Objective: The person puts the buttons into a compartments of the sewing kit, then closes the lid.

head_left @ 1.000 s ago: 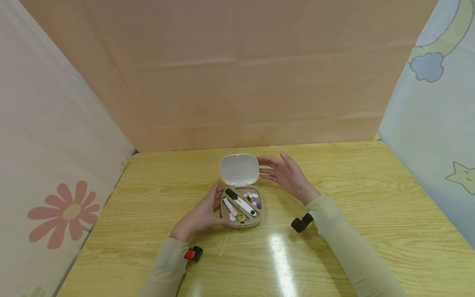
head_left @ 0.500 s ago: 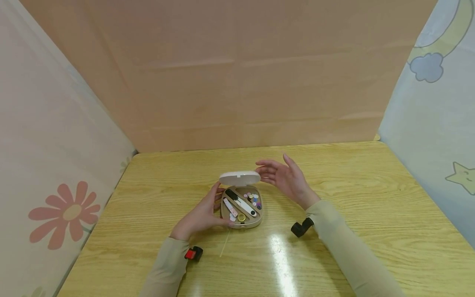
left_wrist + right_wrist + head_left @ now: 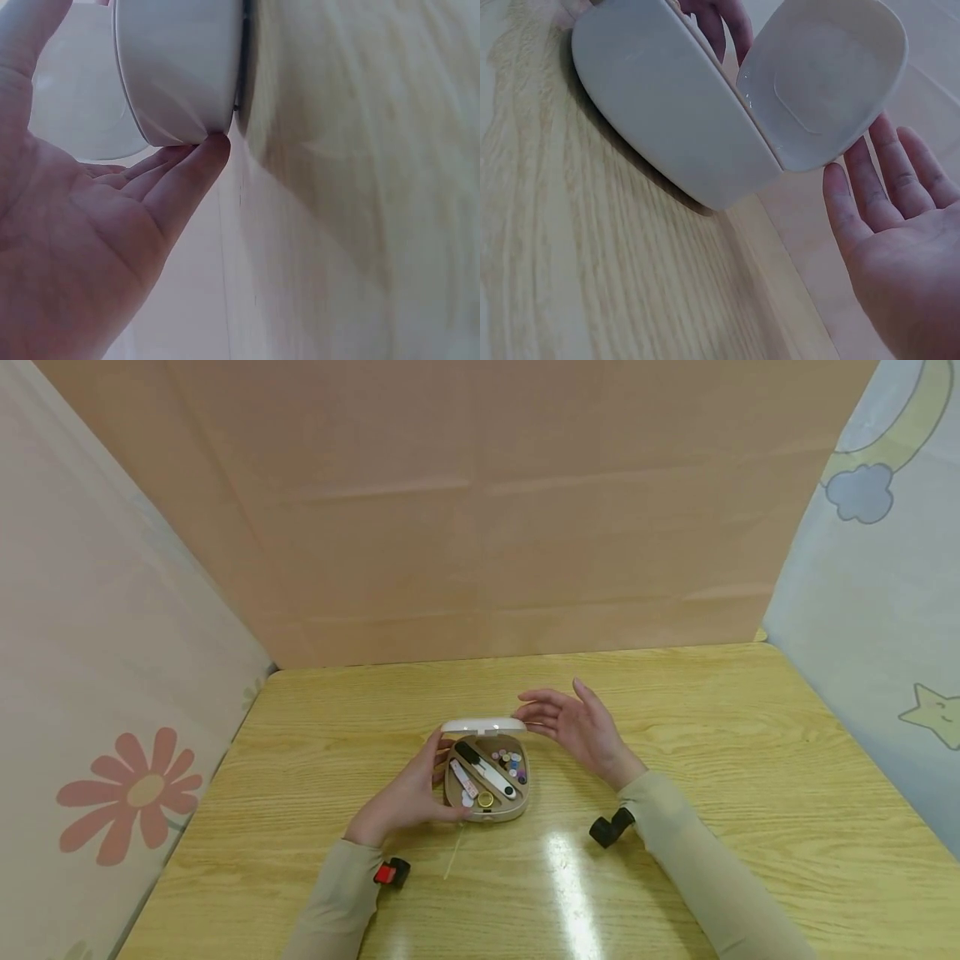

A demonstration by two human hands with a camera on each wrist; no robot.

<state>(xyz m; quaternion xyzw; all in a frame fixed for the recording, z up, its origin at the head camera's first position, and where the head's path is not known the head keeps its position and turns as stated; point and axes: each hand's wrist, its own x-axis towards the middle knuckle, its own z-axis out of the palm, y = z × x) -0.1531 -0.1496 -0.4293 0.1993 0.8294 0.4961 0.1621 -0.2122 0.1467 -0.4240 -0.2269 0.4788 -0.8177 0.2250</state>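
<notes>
A small beige sewing box [image 3: 506,814] stands on the table, its white lid [image 3: 483,726] raised on the hinge and tilted forward. Inside lie a black-and-white tool [image 3: 487,770], a pink-and-white strip [image 3: 462,778], a round gold piece [image 3: 485,799] and several buttons [image 3: 514,763]. My left hand [image 3: 405,797] holds the box from the left, thumb at the front corner and fingers along the side. In the left wrist view, fingertips press the box wall [image 3: 180,67]. My right hand [image 3: 581,731] has extended fingers; in the right wrist view their tips touch the lid's edge.
The wooden table [image 3: 300,735] reaches back to an orange-brown backdrop [image 3: 480,527]. Patterned sheets stand at the left [image 3: 135,610] and right [image 3: 885,610]. A thin pale strand [image 3: 453,852] lies in front of the box.
The lid has swung forward from nearly upright to a lower tilt over the box's rear. My right hand has followed it slightly down. My left hand has stayed on the box.
</notes>
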